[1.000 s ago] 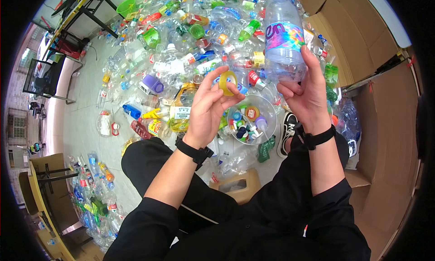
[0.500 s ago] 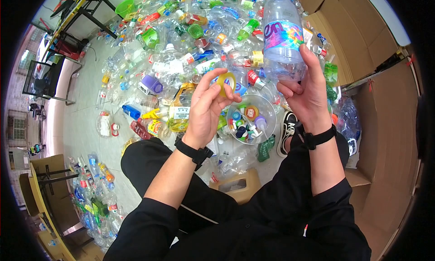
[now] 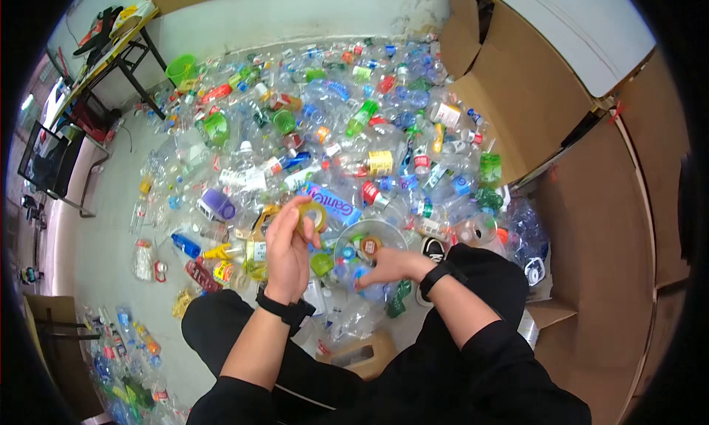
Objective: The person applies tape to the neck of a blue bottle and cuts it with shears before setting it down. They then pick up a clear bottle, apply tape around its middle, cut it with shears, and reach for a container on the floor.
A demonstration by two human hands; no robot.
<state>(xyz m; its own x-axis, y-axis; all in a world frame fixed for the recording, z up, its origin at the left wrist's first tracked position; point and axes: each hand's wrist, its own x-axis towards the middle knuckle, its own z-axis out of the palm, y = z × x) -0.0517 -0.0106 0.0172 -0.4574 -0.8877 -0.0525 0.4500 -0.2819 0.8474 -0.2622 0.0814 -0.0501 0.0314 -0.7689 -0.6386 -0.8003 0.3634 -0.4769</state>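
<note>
My left hand (image 3: 288,244) is raised and closed on a yellow tape roll (image 3: 315,217), pinched between thumb and fingers. Lower and to the right, my right hand (image 3: 391,268) reaches over a clear round tub (image 3: 402,240). Its fingers curl around a clear bluish plastic bottle (image 3: 356,274), which is foreshortened and partly hidden by the hand. An orange-rimmed lid (image 3: 370,244) shows inside the tub. Just beyond my left hand lies a bottle with a blue and pink label (image 3: 332,203).
Plastic bottles (image 3: 295,129) cover the floor ahead, with another heap (image 3: 122,358) at lower left. Cardboard panels (image 3: 605,240) wall off the right side. A beige jug (image 3: 362,356) is between my legs. A green basket (image 3: 181,69) stands near the back wall.
My right hand has come down from upper right to the tub, lowering the bottle it held upright. My left hand still holds the tape roll. The camera view has tilted up.
</note>
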